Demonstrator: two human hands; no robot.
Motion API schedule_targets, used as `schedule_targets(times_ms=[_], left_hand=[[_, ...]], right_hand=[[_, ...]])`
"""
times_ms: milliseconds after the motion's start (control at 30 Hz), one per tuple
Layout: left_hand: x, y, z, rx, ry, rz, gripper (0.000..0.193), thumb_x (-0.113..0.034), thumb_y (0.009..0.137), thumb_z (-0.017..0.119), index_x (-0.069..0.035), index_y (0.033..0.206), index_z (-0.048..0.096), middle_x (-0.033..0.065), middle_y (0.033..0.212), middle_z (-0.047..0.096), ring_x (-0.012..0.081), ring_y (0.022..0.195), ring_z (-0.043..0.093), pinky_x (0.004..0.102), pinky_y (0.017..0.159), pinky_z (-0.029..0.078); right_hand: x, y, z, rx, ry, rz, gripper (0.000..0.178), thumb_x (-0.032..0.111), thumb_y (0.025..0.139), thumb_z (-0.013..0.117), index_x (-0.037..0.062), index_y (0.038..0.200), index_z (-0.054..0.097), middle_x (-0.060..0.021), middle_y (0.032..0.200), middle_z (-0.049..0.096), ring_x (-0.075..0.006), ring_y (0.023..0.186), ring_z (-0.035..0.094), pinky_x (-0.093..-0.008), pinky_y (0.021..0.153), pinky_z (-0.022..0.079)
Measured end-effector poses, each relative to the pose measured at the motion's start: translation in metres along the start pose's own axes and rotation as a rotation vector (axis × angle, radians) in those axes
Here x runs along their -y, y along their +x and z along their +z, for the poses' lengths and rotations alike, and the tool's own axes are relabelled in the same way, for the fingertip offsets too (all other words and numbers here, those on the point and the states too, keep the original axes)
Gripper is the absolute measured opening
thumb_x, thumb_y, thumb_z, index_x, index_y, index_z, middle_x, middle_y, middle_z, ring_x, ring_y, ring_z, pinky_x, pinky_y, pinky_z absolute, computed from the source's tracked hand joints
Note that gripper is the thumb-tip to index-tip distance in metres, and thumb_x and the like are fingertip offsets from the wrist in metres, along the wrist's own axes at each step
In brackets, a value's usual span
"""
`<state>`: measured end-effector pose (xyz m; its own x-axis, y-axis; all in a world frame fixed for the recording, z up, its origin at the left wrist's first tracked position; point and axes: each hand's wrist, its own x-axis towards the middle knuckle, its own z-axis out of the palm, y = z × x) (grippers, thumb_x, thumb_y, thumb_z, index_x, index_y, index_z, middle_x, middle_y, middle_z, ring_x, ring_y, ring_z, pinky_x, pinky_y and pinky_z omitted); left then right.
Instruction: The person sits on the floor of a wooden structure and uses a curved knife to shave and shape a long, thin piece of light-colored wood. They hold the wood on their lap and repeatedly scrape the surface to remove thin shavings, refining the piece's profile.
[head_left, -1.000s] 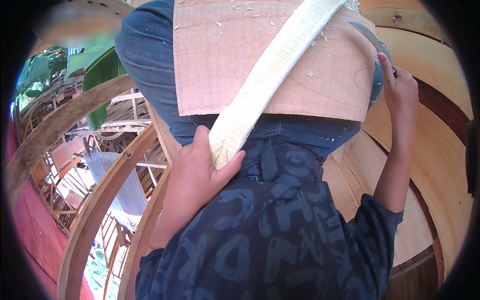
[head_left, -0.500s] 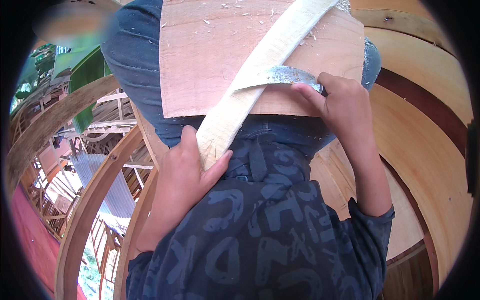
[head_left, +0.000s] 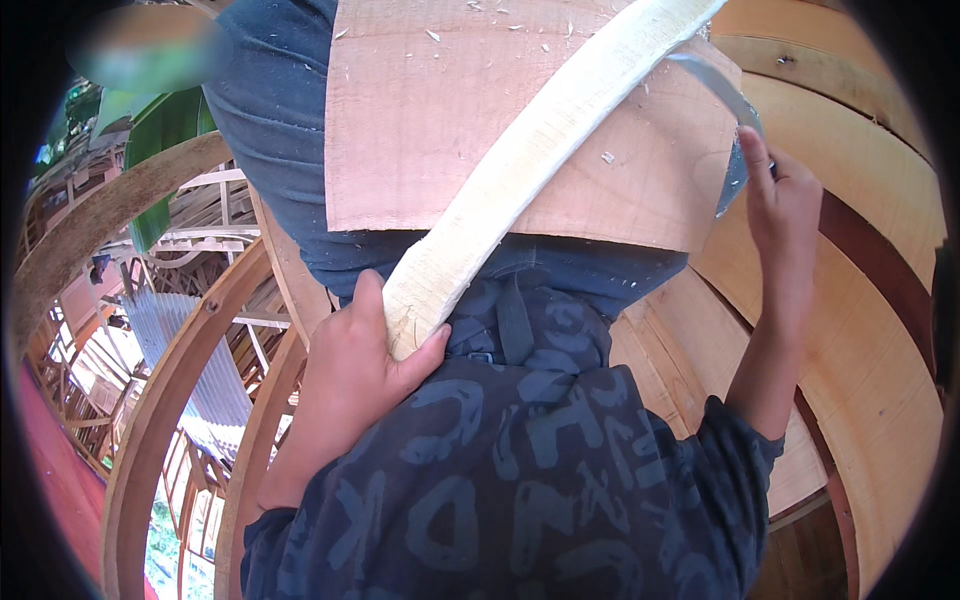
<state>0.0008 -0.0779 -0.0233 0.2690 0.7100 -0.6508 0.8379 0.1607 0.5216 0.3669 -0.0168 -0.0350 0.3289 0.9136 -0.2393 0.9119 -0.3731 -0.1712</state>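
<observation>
A long, pale, slightly curved wooden strip [head_left: 530,160] runs diagonally from my lap to the far right, across a flat reddish wooden board [head_left: 400,150] on my thighs. My left hand [head_left: 360,355] is closed round the strip's near end. In my right hand [head_left: 785,195] is a knife [head_left: 725,85] with a curved metal blade; the fingers wrap its handle, which is mostly hidden. The blade's tip lies close by the right edge of the strip near its far end; whether it touches, I cannot tell.
Wood shavings [head_left: 432,36] are scattered over the board. Curved wooden planks [head_left: 870,290] rise on my right. To the left stand curved wooden ribs [head_left: 165,400], with a corrugated sheet [head_left: 195,365] and stacked timber beyond them. A green leaf [head_left: 160,165] hangs at upper left.
My right hand has moved up and to the right with the knife, from mid-strip toward its far end. The blade has turned more upright. My left hand keeps its hold, slightly lower.
</observation>
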Motion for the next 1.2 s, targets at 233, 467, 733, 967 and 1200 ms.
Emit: schedule_targets(times_ms=[233, 467, 733, 967, 1200], left_hand=[[-0.002, 0.009, -0.006, 0.037, -0.015, 0.015, 0.05, -0.036, 0.079, 0.073, 0.002, 0.095, 0.044, 0.0285, 0.072, 0.06, 0.0458, 0.07, 0.063, 0.0481, 0.06, 0.049], [-0.009, 0.013, -0.002, 0.002, -0.058, 0.005, 0.05, -0.034, 0.079, 0.073, 0.003, 0.094, 0.044, 0.0296, 0.072, 0.059, 0.0476, 0.071, 0.062, 0.0487, 0.061, 0.048], [0.004, 0.007, -0.006, 0.061, -0.076, -0.013, 0.052, -0.034, 0.075, 0.075, 0.004, 0.096, 0.046, 0.0279, 0.072, 0.061, 0.0453, 0.071, 0.064, 0.0469, 0.062, 0.05], [0.001, 0.011, -0.01, 0.071, -0.083, -0.027, 0.051, -0.034, 0.075, 0.074, 0.004, 0.096, 0.046, 0.0277, 0.071, 0.06, 0.0446, 0.07, 0.064, 0.0467, 0.061, 0.05], [0.006, 0.012, -0.006, 0.071, -0.121, -0.008, 0.05, -0.032, 0.074, 0.074, 0.004, 0.096, 0.048, 0.0277, 0.073, 0.061, 0.0444, 0.071, 0.063, 0.0454, 0.062, 0.05]], right_hand=[[0.055, -0.034, 0.033, 0.02, -0.086, -0.378, 0.064, 0.063, 0.081, 0.061, 0.0022, 0.063, 0.064, -0.0152, 0.051, 0.056, -0.0311, 0.051, 0.061, -0.0365, 0.049, 0.049], [0.026, 0.013, 0.038, -0.174, -0.197, -0.456, 0.068, 0.069, 0.08, 0.058, 0.0024, 0.065, 0.066, -0.0153, 0.051, 0.056, -0.0289, 0.05, 0.061, -0.0339, 0.049, 0.049], [-0.028, 0.054, -0.001, -0.054, 0.003, 0.043, 0.07, 0.066, 0.084, 0.056, -0.0007, 0.066, 0.065, -0.0172, 0.051, 0.053, -0.0321, 0.05, 0.057, -0.0389, 0.049, 0.043], [0.045, -0.004, 0.019, 0.057, -0.096, -0.29, 0.06, 0.06, 0.08, 0.065, 0.0009, 0.066, 0.066, -0.0167, 0.052, 0.055, -0.0348, 0.052, 0.059, -0.0383, 0.05, 0.048], [-0.02, 0.061, 0.012, -0.178, -0.153, -0.038, 0.069, 0.064, 0.086, 0.055, -0.0003, 0.064, 0.065, -0.0162, 0.051, 0.054, -0.0321, 0.048, 0.054, -0.0372, 0.049, 0.044]])
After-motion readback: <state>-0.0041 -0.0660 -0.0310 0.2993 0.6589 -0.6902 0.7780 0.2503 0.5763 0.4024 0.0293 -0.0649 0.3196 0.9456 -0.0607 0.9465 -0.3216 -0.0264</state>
